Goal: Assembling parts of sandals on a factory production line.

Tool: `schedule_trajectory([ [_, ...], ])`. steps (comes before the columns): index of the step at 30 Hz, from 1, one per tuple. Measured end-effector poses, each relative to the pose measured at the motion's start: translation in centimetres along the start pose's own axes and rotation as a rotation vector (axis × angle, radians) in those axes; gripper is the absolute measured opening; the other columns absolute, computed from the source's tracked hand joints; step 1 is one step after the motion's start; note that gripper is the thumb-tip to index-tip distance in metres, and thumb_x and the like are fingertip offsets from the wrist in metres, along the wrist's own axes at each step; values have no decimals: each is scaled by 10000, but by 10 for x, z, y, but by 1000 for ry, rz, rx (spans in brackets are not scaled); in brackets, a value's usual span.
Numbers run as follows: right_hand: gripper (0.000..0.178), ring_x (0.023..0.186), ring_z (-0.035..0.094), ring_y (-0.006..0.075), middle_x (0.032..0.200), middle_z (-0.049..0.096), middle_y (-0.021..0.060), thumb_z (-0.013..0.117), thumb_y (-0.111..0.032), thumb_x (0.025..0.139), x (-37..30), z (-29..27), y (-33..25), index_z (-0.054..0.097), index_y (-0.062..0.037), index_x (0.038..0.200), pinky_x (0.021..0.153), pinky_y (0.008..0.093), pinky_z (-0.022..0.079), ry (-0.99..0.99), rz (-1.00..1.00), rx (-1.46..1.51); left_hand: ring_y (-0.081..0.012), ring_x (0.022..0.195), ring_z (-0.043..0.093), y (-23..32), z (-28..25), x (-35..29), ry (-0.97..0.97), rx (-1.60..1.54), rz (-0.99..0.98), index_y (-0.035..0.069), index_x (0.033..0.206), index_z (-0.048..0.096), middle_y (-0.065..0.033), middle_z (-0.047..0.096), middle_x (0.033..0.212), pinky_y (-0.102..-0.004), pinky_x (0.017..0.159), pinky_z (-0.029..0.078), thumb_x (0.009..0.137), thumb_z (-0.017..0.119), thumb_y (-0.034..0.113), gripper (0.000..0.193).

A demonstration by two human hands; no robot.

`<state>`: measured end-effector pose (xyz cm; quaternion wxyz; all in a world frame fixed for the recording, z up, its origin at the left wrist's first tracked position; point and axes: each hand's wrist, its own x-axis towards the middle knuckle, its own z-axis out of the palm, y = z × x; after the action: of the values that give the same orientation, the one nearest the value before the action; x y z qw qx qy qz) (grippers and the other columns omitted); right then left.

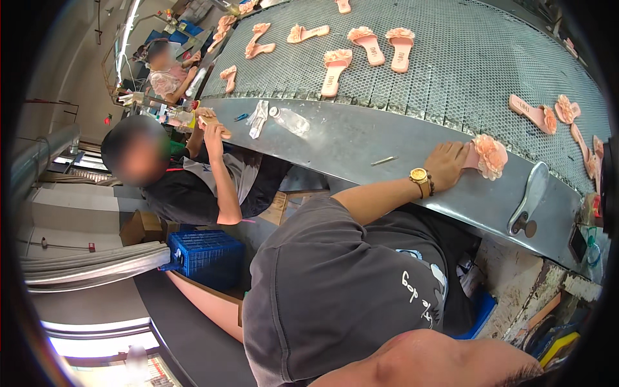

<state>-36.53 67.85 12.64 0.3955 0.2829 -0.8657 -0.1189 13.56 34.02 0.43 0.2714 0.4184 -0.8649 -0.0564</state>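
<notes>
left hand (446, 166): grasping peach flower slide (491, 158), near right
right hand: out of view (can't tell)
mesh conveyor (445, 80): more slides (400, 50), far

Dark lettering (331, 80) on pink sandals' insoles, white script (416, 297) on a dark grey T-shirt (335, 284)

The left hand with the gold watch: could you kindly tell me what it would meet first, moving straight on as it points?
The peach flower-topped sandal, which the fingertips of the left hand seem to touch; exact depth is unclear.
</notes>
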Motion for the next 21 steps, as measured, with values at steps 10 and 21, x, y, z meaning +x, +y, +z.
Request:
schedule_trajectory([
  [10, 455, 931, 725, 321, 1080, 733, 158, 633, -498, 950, -8, -48, -21, 707, -77, 1107, 780, 457, 580, -23, -42, -36, -317, 1120, 560, 7, -7, 5, -49, -58, 16, -18, 1371, 546, -150, 587, 1223, -442, 974, 439, 864, 699, 307, 622],
  [21, 437, 963, 724, 295, 1130, 727, 132, 640, -481, 949, -26, -103, -70, 694, -103, 1161, 779, 460, 575, -81, -52, -117, -363, 1013, 663, -7, 2, 29, -375, -476, -361, 1, 1319, 597, -192, 673, 1093, -437, 887, 519, 845, 737, 298, 576],
])
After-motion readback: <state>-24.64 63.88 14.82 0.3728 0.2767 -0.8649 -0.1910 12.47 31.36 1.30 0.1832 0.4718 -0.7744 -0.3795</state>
